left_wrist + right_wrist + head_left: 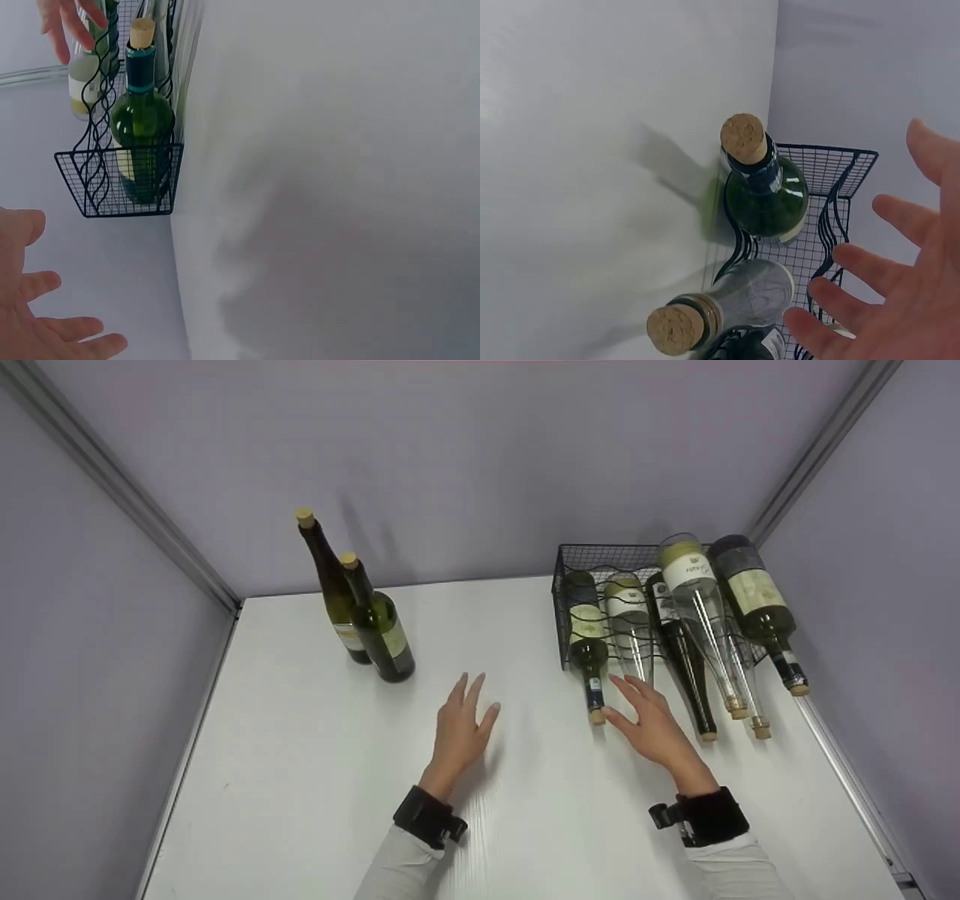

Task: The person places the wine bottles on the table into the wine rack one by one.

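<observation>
My left hand (pixel 459 735) hovers over the middle of the white table, fingers spread and nothing held. My right hand (pixel 656 731), also spread and holding nothing, is above the front of a black wire bottle rack (pixel 559 619). Nearest to it is a green corked wine bottle (pixel 589 652) in the rack's leftmost slot; in the right wrist view a gap separates the fingers from its cork (pixel 743 139). Beside that lie a clear bottle (pixel 628 619) and a dark bottle (pixel 686 667). Another clear bottle (pixel 701 607) and a green bottle (pixel 757 592) lie on top at the right.
Two corked bottles stand upright at the table's back left: a tall dark one (pixel 330 585) and a shorter green one (pixel 382 637). A further clear bottle (pixel 752 697) lies low at the rack's right. Grey panels (pixel 450 472) enclose the white table (pixel 300 780) at the back and sides.
</observation>
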A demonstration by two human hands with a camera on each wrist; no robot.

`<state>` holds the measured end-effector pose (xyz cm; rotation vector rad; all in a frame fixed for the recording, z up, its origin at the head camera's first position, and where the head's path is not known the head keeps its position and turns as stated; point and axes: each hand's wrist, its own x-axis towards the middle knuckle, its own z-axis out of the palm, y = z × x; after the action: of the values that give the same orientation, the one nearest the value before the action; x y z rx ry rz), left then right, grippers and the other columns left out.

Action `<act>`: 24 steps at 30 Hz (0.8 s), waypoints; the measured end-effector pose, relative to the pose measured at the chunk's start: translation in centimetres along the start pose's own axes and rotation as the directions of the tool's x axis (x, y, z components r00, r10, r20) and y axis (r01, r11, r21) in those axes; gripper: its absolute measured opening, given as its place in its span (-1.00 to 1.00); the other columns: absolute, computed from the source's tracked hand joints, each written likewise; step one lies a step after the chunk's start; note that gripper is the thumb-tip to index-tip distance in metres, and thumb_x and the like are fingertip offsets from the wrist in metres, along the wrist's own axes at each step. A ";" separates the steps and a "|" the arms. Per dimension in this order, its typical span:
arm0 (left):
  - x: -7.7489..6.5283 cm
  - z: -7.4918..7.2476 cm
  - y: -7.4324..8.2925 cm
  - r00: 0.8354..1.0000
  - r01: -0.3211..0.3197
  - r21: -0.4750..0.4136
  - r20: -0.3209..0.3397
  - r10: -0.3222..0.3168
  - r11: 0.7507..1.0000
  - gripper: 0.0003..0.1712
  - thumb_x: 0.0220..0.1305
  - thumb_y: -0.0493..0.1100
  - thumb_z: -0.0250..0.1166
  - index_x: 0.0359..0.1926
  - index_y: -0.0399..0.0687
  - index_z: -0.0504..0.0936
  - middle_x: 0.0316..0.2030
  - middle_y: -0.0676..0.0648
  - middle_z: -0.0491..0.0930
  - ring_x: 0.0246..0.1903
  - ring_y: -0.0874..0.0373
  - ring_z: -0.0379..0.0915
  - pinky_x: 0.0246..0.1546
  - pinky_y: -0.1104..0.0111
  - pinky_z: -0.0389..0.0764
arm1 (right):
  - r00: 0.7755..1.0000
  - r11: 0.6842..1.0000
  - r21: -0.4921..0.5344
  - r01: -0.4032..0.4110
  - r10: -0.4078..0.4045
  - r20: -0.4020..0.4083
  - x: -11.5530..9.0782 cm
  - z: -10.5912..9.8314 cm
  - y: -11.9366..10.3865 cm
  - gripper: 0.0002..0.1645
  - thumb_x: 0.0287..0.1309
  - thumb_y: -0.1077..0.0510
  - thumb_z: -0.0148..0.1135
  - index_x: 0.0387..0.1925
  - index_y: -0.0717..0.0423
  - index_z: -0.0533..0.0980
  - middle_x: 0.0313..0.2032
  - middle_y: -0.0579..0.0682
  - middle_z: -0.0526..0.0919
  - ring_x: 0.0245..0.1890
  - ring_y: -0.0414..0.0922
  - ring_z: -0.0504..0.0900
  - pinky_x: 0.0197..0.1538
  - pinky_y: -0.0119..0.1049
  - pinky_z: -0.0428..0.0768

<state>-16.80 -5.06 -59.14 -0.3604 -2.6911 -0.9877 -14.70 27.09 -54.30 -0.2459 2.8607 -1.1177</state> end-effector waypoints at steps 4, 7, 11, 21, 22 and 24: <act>0.3 -0.8 -1.3 0.993 0.042 -0.018 -0.110 -0.044 0.999 -0.36 0.39 -0.01 0.22 0.37 -0.21 0.34 0.30 -0.44 0.27 0.25 -0.31 0.27 0.07 -0.16 0.43 | 0.999 0.999 0.031 -0.010 0.009 0.048 0.1 1.1 -0.7 -0.18 0.35 -0.19 0.14 0.47 0.09 0.19 0.43 0.32 0.10 0.40 0.36 0.02 0.28 0.39 0.09; 0.6 -1.5 -2.1 0.977 0.083 -0.023 -0.195 -0.086 0.996 -0.37 0.36 -0.05 0.26 0.34 -0.25 0.36 0.27 -0.49 0.27 0.22 -0.35 0.28 0.04 -0.16 0.45 | 0.997 0.999 0.047 -0.009 0.005 0.082 0.2 1.9 -1.3 -0.18 0.35 -0.21 0.13 0.48 0.04 0.19 0.44 0.28 0.12 0.39 0.34 0.10 0.24 0.44 0.10; 0.9 -2.5 -3.0 0.954 0.147 -0.050 -0.258 -0.155 0.988 -0.35 0.34 -0.05 0.27 0.33 -0.28 0.36 0.26 -0.49 0.28 0.22 -0.37 0.28 0.06 -0.16 0.43 | 0.990 0.996 0.089 0.010 -0.022 0.136 0.4 3.0 -2.1 -0.19 0.36 -0.22 0.11 0.48 0.03 0.19 0.44 0.26 0.12 0.35 0.30 0.20 0.25 0.34 0.23; 0.9 -3.8 -5.2 0.907 0.296 -0.126 -0.273 -0.320 0.947 -0.26 0.38 -0.03 0.23 0.41 -0.29 0.19 0.28 -0.37 0.27 0.27 -0.24 0.24 0.19 -0.04 0.36 | 0.996 0.997 0.072 0.039 -0.045 0.077 0.9 4.9 -4.1 -0.23 0.32 -0.19 0.19 0.43 0.03 0.28 0.41 0.22 0.22 0.41 0.20 0.15 0.34 0.18 0.18; 1.0 -3.9 -5.4 0.901 0.309 -0.131 -0.277 -0.334 0.942 -0.25 0.38 -0.03 0.22 0.42 -0.29 0.17 0.28 -0.37 0.26 0.27 -0.24 0.24 0.19 -0.03 0.35 | 0.995 0.996 0.085 0.039 -0.047 0.085 1.0 5.1 -4.3 -0.23 0.32 -0.18 0.19 0.43 0.03 0.29 0.41 0.21 0.23 0.41 0.19 0.16 0.34 0.17 0.19; 1.1 -4.1 -5.7 0.889 0.327 -0.147 -0.287 -0.357 0.933 -0.24 0.38 -0.03 0.22 0.43 -0.28 0.14 0.29 -0.37 0.25 0.27 -0.24 0.23 0.18 -0.04 0.36 | 0.993 0.993 0.111 0.038 -0.050 0.110 1.1 5.4 -4.5 -0.24 0.33 -0.19 0.18 0.44 0.01 0.28 0.41 0.18 0.23 0.41 0.17 0.17 0.35 0.16 0.19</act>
<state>-19.01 -11.88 -59.16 0.2513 -2.4664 -1.1580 -14.61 20.03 -55.20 -0.3557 2.6986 -1.2214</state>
